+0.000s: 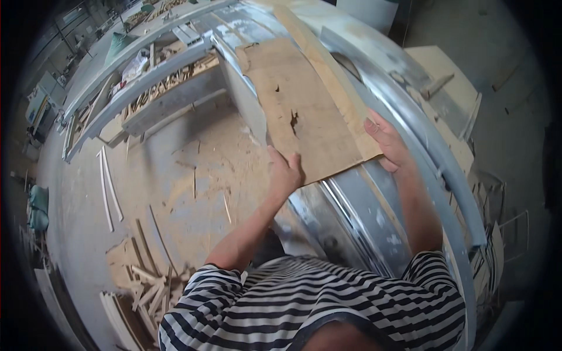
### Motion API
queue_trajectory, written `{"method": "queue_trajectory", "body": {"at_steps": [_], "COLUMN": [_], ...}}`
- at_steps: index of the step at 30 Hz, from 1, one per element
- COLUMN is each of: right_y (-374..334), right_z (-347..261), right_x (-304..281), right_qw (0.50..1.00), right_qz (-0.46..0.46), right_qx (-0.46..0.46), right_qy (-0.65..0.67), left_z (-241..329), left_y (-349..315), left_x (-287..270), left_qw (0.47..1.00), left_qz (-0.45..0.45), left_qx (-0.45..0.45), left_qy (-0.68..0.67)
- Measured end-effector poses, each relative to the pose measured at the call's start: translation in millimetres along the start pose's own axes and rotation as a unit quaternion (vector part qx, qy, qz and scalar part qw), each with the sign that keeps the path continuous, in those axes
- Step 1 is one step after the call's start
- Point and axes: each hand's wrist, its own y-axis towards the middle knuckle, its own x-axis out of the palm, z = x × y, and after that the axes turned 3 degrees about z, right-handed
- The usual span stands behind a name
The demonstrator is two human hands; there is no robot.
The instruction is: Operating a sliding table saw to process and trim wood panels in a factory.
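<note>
A thin brown plywood sheet (316,126) with torn holes and a ragged left edge lies in front of me across a metal-topped bench. My left hand (285,173) grips its near left corner, thumb on top and the other fingers partly hidden. At the near right corner, my right hand (387,143) is closed over the edge, its thumb on top. Along the sheet's right side runs a long, paler wooden strip (322,64), whose near end reaches under my right thumb. Whether strip and sheet are joined I cannot tell.
Metal rails (351,225) run along the bench (380,205) beneath the sheet. To the left, a metal frame (140,76) stands beside scrap wood. Two white strips (106,190) and a pile of offcuts (152,292) lie on the floor. Pale boards (448,85) lean at right.
</note>
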Motion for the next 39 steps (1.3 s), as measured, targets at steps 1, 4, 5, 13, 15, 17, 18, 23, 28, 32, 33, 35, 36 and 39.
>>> {"method": "queue_trajectory", "body": {"at_steps": [1, 4, 5, 13, 15, 17, 18, 23, 28, 32, 33, 35, 36, 39], "right_y": [-23.1, -77.2, -86.1, -174.6, -197.2, -221.4, -226.1, -218.8, -166.9, -152.8, -162.1, -173.3, -175.7, -205.8], "right_z": [3.6, 20.6, 32.2, 100.5, 124.5, 145.3, 153.5, 157.1, 138.5, 126.8, 124.9, 125.2, 131.8, 111.5], "right_x": [0.8, 7.2, 6.5, 72.1, 97.3, 133.2, 140.4, 143.3, 66.4, -14.5, -33.5, -66.2, -60.3, -46.8], "right_qw": [1.000, 1.000, 1.000, 0.982, 0.973, 0.962, 0.935, 0.801, 0.715, 0.704, 0.696, 0.689, 0.695, 0.659], "right_qz": [-0.012, -0.016, -0.023, -0.105, -0.147, -0.182, -0.228, -0.322, -0.167, -0.015, 0.023, 0.049, 0.053, 0.094], "right_qx": [-0.002, 0.003, -0.003, 0.037, 0.058, 0.097, 0.139, 0.131, -0.232, -0.216, -0.187, -0.183, -0.190, -0.202], "right_qy": [0.007, 0.004, 0.001, -0.154, -0.166, -0.176, -0.234, -0.488, -0.638, -0.676, -0.693, -0.699, -0.691, -0.718], "left_z": [18.9, 53.4, 63.7, 63.6, 59.9, 42.5, 36.1, -58.4, -183.1, -236.2, -240.6, -259.1, -276.9, -253.7], "left_y": [-34.3, -128.5, -152.2, -198.9, -214.1, -247.2, -262.5, -344.6, -445.4, -430.0, -405.4, -399.5, -393.1, -311.4], "left_x": [4.6, 12.1, 10.3, -90.6, -67.9, -69.2, -73.2, -114.8, -246.3, -418.0, -416.7, -460.9, -457.9, -349.6], "left_qw": [1.000, 0.996, 0.990, 0.840, 0.913, 0.908, 0.874, 0.752, 0.701, 0.694, 0.723, 0.776, 0.786, 0.875], "left_qz": [0.004, -0.073, -0.129, -0.106, 0.033, 0.222, 0.294, 0.372, 0.441, 0.543, 0.501, 0.431, 0.385, 0.262], "left_qx": [0.018, 0.024, 0.003, -0.334, -0.282, -0.307, -0.323, -0.504, -0.560, -0.464, -0.466, -0.460, -0.451, -0.405], "left_qy": [-0.016, -0.046, -0.052, -0.414, -0.292, -0.181, -0.214, -0.204, -0.032, -0.091, -0.093, -0.027, -0.176, -0.025]}}
